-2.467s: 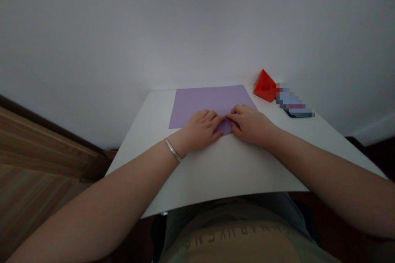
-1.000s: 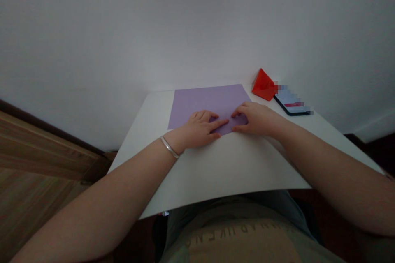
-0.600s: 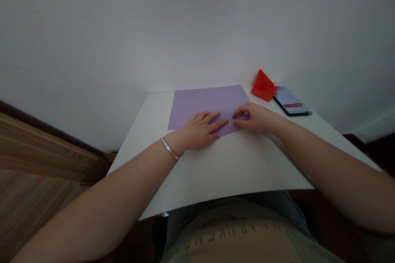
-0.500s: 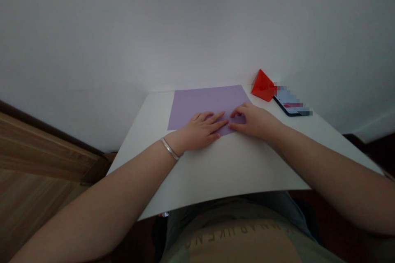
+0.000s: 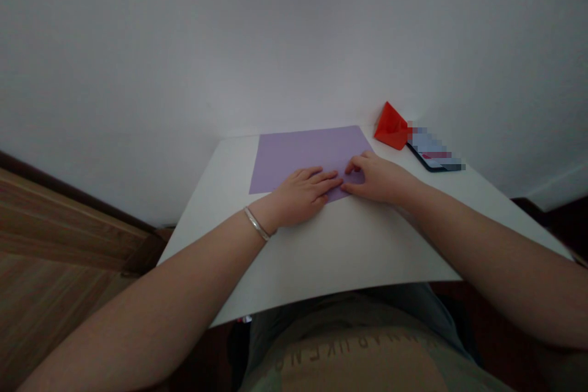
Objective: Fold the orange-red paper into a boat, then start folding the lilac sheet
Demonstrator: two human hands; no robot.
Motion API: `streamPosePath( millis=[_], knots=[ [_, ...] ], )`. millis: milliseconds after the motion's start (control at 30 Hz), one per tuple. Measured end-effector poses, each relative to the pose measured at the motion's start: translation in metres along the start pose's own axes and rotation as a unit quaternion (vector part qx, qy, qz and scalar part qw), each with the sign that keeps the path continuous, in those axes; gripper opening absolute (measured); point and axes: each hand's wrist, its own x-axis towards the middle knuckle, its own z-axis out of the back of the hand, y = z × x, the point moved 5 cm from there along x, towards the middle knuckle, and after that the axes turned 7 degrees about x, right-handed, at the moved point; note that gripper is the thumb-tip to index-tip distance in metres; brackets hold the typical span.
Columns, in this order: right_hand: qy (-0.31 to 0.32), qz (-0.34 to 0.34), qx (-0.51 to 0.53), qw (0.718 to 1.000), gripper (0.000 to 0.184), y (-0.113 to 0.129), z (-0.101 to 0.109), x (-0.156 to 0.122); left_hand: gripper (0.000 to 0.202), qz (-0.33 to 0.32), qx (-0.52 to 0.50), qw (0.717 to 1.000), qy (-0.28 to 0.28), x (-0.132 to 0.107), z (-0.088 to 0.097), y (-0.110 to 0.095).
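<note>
A sheet of purple paper (image 5: 303, 150) lies flat on the white table (image 5: 349, 245), near the far edge. My left hand (image 5: 301, 195) rests palm down on the paper's near edge, fingers stretched flat toward the right. Its wrist wears a silver bracelet (image 5: 257, 224). My right hand (image 5: 374, 177) sits on the paper's near right corner, fingers curled and pressing down close to the left fingertips. Whether the right fingers pinch the paper's edge is hidden.
A folded red paper shape (image 5: 391, 126) stands at the table's far right corner against the white wall. A phone (image 5: 436, 156) lies just right of it. A wooden surface (image 5: 55, 239) lies left of the table.
My right hand slid right along the paper's near edge and came back toward the left hand. The left hand's fingers flattened and stayed in place.
</note>
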Motion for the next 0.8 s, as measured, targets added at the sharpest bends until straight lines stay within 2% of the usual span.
streamPosePath(
  millis=[167,333,467,633,800],
  knots=[
    [-0.013,-0.002,0.027,1.000,0.029,0.001,-0.001,0.005,0.037,0.028,-0.009,0.997,-0.070,0.007,0.009,-0.006],
    [-0.001,-0.001,0.021,1.000,0.024,0.001,0.001,0.004,0.033,0.020,-0.051,0.995,-0.087,0.010,0.010,-0.005],
    [0.020,0.000,0.024,1.000,0.025,-0.008,0.001,0.006,0.032,0.010,-0.093,0.994,-0.064,0.009,0.004,0.001],
    [0.035,0.004,0.015,0.999,0.026,-0.010,0.000,0.005,0.034,0.006,-0.096,0.995,-0.021,0.007,0.001,0.002],
    [0.010,-0.015,-0.032,0.999,0.044,0.004,0.005,-0.006,0.039,0.010,-0.063,0.998,0.007,0.004,0.002,0.000]
  ],
)
